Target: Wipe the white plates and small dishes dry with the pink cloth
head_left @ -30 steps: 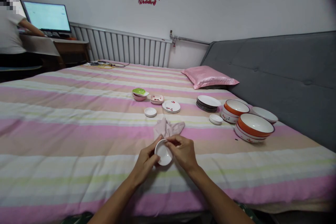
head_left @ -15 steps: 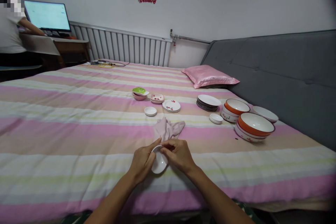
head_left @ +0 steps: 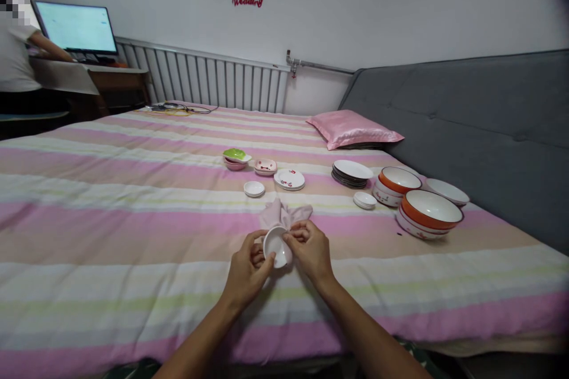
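Note:
A small white dish [head_left: 277, 249] is held tilted above the bed, its inside facing me. My left hand [head_left: 249, 266] grips its left side, thumb at the lower rim and fingers behind. At the upper right rim my right hand [head_left: 311, 249] is closed, its thumb and fingertips pinching a pale pink cloth [head_left: 276, 215] against the dish. The cloth spreads out beyond the hands, and part of it shows behind the dish. Exactly how the right fingers lie behind the rim is hidden.
On the striped bedspread [head_left: 133, 219] stand small white dishes [head_left: 254, 189], flowered plates [head_left: 289, 179], pink dishes [head_left: 265, 167] and a green leaf-shaped dish [head_left: 237, 155]. Rightward are stacked plates [head_left: 352, 170], more small dishes [head_left: 365, 200] and orange-rimmed bowls [head_left: 430, 213]. A person [head_left: 18, 65] sits far left.
The dish has been raised slightly away from me and turned, its inside now facing me more. My left hand has shifted its grip to the lower rim, and the right hand has moved along.

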A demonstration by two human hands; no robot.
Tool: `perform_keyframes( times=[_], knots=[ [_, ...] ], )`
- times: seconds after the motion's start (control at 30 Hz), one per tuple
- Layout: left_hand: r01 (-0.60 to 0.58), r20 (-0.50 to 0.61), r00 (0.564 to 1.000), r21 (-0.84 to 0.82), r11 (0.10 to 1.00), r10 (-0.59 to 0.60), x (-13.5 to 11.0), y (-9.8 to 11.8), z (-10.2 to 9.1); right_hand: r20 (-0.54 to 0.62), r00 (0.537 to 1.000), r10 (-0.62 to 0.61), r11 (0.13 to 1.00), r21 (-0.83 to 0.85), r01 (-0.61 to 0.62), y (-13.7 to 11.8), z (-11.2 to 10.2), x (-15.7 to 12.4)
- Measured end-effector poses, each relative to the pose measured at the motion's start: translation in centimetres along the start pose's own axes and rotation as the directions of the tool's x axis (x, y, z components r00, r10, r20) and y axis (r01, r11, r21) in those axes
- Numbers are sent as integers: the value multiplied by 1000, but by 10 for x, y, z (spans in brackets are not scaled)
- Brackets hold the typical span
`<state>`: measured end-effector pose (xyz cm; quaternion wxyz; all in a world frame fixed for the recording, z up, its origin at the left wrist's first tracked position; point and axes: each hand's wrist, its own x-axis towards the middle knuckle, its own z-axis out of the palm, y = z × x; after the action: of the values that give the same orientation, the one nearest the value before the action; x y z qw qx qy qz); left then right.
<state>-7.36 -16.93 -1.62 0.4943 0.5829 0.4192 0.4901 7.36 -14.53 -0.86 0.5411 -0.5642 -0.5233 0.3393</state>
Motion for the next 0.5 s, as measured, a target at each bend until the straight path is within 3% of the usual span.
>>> perform_keyframes(
  times=[0.33, 0.5],
  knots=[
    [45, 31, 999, -85, 995, -42, 2, -1, -3, -23, 994, -104, 994, 14, 104, -2, -1, -4],
    [-4, 50, 999, 37, 999, 2, 3, -1, -7, 52, 980, -193, 981, -14, 194, -2, -3, -7]
  ],
)
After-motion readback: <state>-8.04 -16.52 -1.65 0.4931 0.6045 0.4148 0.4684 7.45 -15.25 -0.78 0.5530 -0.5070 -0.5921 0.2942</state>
